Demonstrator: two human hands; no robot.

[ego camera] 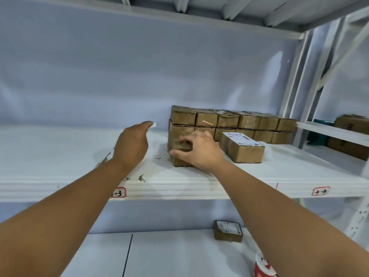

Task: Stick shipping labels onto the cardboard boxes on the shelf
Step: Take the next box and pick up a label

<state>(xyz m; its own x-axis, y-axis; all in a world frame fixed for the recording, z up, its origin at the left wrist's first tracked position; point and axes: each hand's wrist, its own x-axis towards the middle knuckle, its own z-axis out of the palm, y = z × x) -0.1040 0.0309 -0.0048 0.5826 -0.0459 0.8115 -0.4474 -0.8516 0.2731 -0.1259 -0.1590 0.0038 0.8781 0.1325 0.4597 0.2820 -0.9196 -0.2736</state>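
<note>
Shelf-work: gripped one brown cardboard box (180, 162) with right hand (201, 150) on white shelf (60, 156); pinched white paper scrap (154, 124) in left hand (131, 144), apart; twelve brown boxes (249, 120) stacked behind, one labelled box (242, 149) beside.

The white metal shelf board (60, 156) shows grey scuffs. Its near edge bears red-outlined white paper tags (119, 192) with black handwriting. The flat back panel (99, 76) is pale blue-grey. The stacked tan-brown cardboard boxes (249, 120) sit far right, one streaked orange-pink. Nearer are a plain brown cardboard box (179, 161) and a labelled brown cardboard box (245, 153), its top white with black print. A small white paper scrap (154, 124) lies to their left. A red-and-white paper cup (263, 266) is near right.
</note>
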